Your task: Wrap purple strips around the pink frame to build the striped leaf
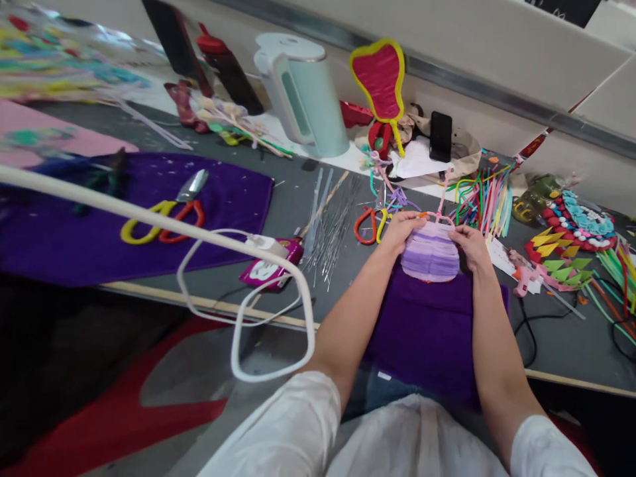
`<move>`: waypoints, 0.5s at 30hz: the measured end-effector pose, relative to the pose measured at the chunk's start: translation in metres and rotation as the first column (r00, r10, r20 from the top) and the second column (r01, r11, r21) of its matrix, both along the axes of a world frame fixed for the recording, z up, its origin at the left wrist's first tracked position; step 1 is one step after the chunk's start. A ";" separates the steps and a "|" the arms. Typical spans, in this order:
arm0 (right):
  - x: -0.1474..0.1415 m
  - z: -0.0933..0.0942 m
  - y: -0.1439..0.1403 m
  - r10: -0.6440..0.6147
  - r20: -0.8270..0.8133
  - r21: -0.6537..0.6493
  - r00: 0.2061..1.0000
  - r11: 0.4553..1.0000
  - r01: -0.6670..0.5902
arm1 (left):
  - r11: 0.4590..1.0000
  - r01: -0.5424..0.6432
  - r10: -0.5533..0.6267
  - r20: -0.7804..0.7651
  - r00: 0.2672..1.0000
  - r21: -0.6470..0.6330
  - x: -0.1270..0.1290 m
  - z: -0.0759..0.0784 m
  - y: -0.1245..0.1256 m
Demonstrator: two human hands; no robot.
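Observation:
A rounded lilac, purple and pink striped pipe-cleaner piece [430, 253] hangs between my two hands, with a pink stem [443, 193] reaching away from its far edge. My left hand [401, 232] is closed on the far left side of the piece, a bit of orange showing by the fingertips. On the far right side, my right hand [470, 245] pinches it between thumb and fingers. Below it a dark purple cloth [422, 331] drapes over the table edge and my lap. Scissors with red and yellow handles [368, 226] lie just left of my left hand.
More scissors [163, 222] rest on a purple cloth [238, 192] at left. Behind stand an electric kettle [318, 99], a bottle [231, 73], a red-and-yellow fan shape [380, 79] and a phone [440, 136]. A white cable [273, 374] loops in front; loose pipe cleaners [489, 205] lie right.

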State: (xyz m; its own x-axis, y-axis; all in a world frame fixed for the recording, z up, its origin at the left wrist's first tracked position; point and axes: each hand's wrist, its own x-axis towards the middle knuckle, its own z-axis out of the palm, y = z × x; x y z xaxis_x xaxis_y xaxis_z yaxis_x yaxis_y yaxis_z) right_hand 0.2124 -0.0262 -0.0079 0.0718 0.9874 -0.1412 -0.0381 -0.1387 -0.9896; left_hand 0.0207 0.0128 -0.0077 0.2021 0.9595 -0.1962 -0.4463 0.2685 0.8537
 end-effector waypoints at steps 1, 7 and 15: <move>0.000 0.002 0.000 0.024 -0.027 -0.001 0.999 1.000 -0.024 | 0.998 0.058 -0.056 0.032 0.998 -0.040 -0.002 0.001 0.000; -0.008 0.006 0.001 0.000 -0.133 0.015 0.991 1.000 0.002 | 0.962 0.258 -0.250 0.100 0.963 -0.087 -0.001 0.000 -0.002; -0.018 0.004 -0.002 -0.106 -0.094 0.039 0.990 0.993 0.110 | 0.975 0.218 -0.214 0.069 0.974 -0.051 0.003 0.000 -0.008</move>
